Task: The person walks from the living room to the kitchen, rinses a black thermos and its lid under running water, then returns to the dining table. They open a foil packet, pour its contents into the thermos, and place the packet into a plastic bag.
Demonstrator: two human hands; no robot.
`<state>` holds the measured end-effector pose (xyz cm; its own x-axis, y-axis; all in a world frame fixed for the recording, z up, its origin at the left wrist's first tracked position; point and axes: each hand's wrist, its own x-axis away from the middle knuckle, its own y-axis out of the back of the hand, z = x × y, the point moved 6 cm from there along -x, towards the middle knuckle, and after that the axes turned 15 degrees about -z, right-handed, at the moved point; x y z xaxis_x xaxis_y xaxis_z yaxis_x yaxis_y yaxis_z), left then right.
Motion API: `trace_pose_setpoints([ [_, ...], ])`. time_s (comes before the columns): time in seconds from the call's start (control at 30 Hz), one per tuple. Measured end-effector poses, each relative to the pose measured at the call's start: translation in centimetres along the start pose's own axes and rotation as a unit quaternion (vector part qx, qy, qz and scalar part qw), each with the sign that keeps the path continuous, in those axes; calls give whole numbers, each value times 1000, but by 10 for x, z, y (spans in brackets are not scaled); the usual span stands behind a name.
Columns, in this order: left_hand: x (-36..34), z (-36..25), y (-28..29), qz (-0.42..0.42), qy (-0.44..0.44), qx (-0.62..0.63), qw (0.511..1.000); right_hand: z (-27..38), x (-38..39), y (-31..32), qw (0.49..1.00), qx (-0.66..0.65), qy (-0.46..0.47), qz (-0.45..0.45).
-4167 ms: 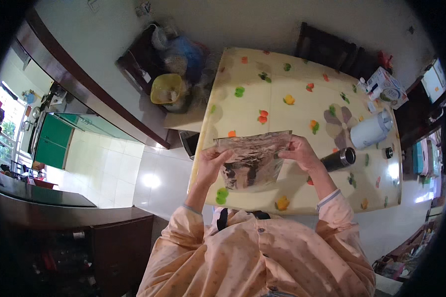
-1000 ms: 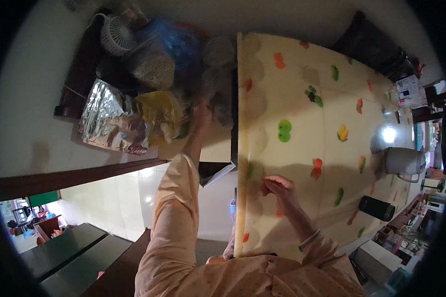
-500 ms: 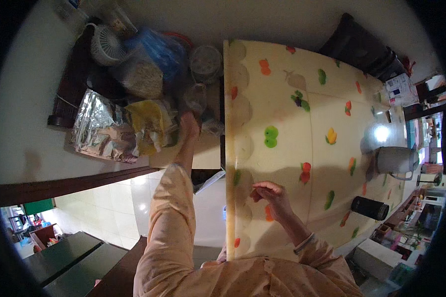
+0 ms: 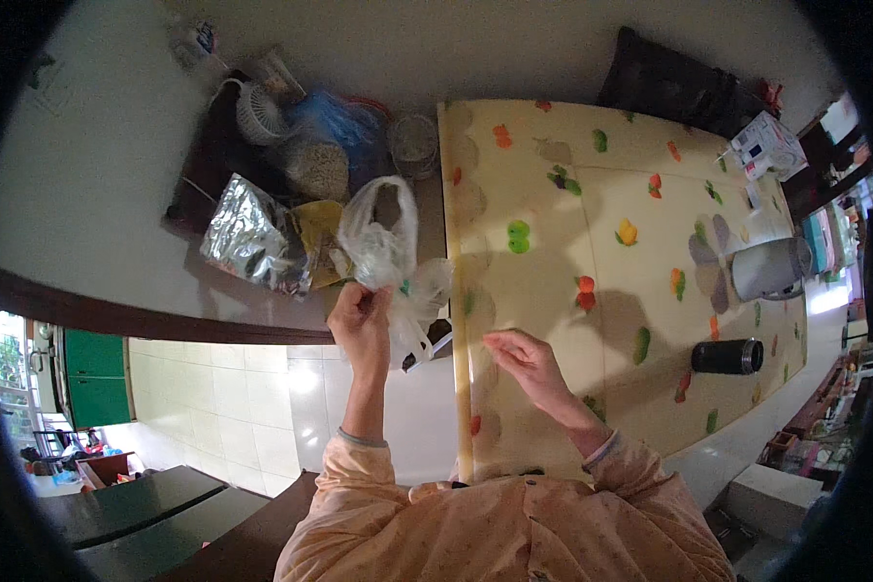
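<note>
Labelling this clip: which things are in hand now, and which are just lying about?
In hand:
- clear plastic bag, gripped by the left hand
- nothing in the right hand, open over the table

Lying about:
- silver foil bag
- blue bag
- white basket
- black flask
- pale jug

Left fingers (image 4: 351, 302) pinching a clear plastic bag (image 4: 373, 254), right fingers (image 4: 516, 342) seemingly just above a fruit-print tablecloth (image 4: 616, 272)

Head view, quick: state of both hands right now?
Left hand: closed, holding a translucent plastic bag.
Right hand: loosely open, nothing seen in it, over the patterned tablecloth.
</note>
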<state>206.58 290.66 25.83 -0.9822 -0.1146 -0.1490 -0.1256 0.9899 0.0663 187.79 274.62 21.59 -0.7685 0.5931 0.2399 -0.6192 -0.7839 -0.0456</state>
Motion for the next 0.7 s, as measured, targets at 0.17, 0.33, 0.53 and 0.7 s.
trace_pose_setpoints([
  [0.17,67,-74,0,155,132,73,976,74,48,7,912,225,340,-46],
  [0.33,156,-104,-27,243,90,77,963,85,100,37,863,277,409,-106],
  [0.53,234,-97,-76,325,-2,30,945,61,135,137,842,303,404,-191],
  [0.7,282,-95,-82,264,-118,33,957,17,141,201,898,171,311,-262],
])
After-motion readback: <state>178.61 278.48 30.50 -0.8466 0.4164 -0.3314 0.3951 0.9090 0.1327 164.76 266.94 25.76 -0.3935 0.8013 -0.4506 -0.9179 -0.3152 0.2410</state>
